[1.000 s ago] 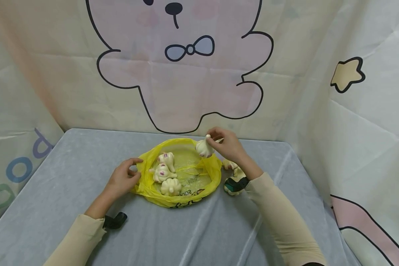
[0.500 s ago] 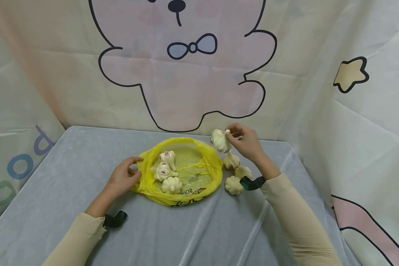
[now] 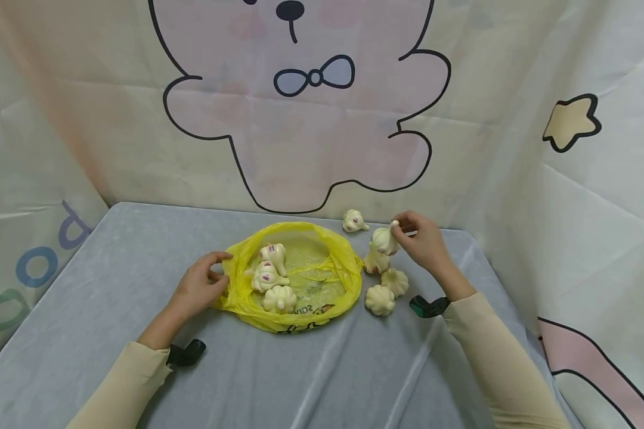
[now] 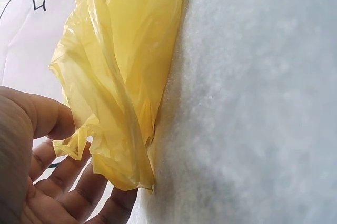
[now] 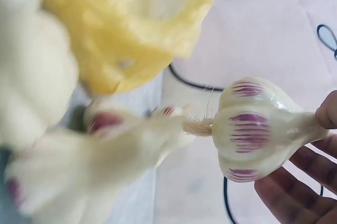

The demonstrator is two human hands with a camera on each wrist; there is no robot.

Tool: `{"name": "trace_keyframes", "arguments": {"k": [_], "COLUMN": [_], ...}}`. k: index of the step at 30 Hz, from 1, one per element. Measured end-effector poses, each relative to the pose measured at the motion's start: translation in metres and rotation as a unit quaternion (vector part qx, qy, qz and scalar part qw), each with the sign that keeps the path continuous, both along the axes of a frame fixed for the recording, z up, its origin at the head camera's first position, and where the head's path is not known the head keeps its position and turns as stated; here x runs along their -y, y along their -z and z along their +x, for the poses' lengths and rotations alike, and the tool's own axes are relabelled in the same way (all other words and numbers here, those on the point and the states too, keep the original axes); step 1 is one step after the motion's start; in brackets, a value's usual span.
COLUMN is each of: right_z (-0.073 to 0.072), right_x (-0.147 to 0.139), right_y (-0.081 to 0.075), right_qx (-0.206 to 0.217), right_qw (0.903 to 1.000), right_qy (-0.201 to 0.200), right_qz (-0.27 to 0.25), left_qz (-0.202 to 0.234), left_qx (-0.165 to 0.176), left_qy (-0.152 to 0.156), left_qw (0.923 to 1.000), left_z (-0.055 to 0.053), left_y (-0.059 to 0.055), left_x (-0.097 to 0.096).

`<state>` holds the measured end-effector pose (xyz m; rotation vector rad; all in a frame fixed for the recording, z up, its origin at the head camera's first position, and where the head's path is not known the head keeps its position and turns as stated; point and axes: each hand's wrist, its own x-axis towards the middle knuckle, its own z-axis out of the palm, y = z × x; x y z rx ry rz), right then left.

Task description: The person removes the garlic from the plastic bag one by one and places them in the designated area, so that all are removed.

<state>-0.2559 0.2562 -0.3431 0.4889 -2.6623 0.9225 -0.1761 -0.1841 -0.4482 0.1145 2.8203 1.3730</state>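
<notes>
My left hand (image 3: 200, 287) holds the left edge of a yellow plastic bag (image 3: 349, 262), whose mouth is spread wide; the left wrist view shows thumb and fingers around the crumpled yellow film (image 4: 118, 77). Inside, at the bag's left, lie three garlic bulbs (image 3: 267, 277) with purple marks. Right of the bag, my right hand (image 3: 424, 243) pinches another garlic bulb (image 3: 383, 242) by its stem. In the right wrist view this bulb (image 5: 250, 132) hangs clear, its root tuft facing away from the fingers. Just below it in the head view is a garlic bulb (image 3: 375, 263) on the table.
Two more garlic bulbs (image 3: 380, 300) sit together at the bag's right on the grey cloth-covered table (image 3: 257, 381). A single garlic bulb (image 3: 353, 221) lies near the back edge. Printed curtains (image 3: 311, 143) enclose the back and sides.
My right hand has carried its garlic bulb rightward, from over the bag's right rim to above the bulbs on the table. My left hand stays at the bag's edge.
</notes>
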Motion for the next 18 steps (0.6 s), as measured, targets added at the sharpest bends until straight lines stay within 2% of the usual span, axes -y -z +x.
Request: {"name": "trace_keyframes", "arguments": {"k": [10,18], "right_z": [-0.002,-0.002], "right_x": [-0.029,-0.039], "right_y": [0.015,0.025], "right_qx": [-0.006,0.005], "right_qw": [0.9989,0.9979], "right_qy": [0.023,0.031], "right_qz": [0.04,0.056], "left_qz": [0.004,0.003], "left_qx": [0.0,-0.004], "left_qy": [-0.002,-0.003], "left_qw": [1.0,1.0], "left_z": [0.002,0.002], "left_y": [-0.001,-0.001], "left_x": [0.001,0.002]}}
